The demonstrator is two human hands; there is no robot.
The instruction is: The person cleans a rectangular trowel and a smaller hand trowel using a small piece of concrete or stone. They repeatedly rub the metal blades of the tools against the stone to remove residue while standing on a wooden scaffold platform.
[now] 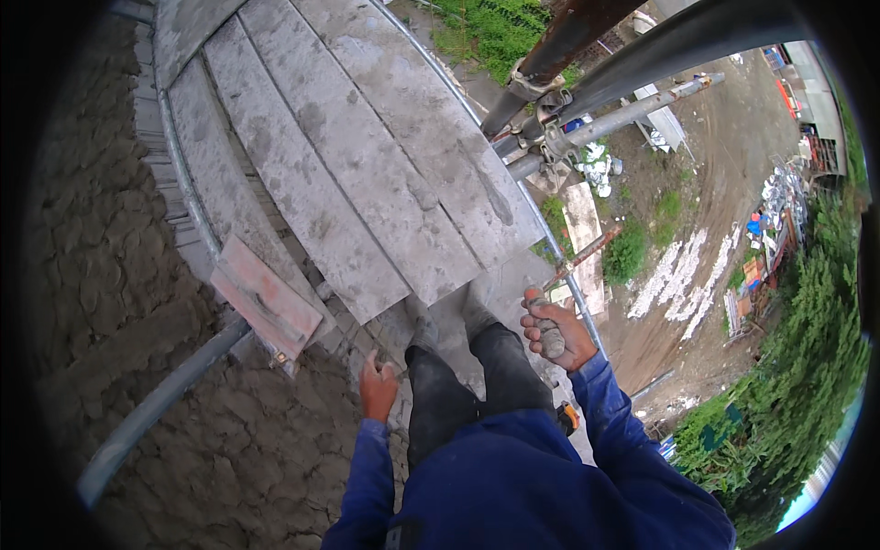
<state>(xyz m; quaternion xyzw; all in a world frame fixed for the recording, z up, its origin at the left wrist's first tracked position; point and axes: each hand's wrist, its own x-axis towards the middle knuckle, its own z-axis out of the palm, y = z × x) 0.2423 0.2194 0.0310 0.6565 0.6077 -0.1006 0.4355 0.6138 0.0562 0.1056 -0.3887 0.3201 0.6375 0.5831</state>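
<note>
My right hand (576, 337) is closed around a grey, mortar-caked lump (550, 341), shaped somewhat like a short handle. It is over the platform's right edge, beside the metal guard tube. On my left, my left hand (377, 389) hangs low near the rough mortar wall (128, 275), its fingers partly bent and apart with nothing visible between them. Ahead of that hand, a flat reddish board (268, 298) smeared with mortar rests across the left tube and the plank edge; its underside is hidden.
I stand on dusty grey scaffold planks (339, 137), with a gap along their left side. Rusty and grey tubes (605, 119) meet at clamps on the right. A slanting tube (165, 412) reaches the wall at lower left. Far below lies a dirt yard (724, 174) with debris and bushes.
</note>
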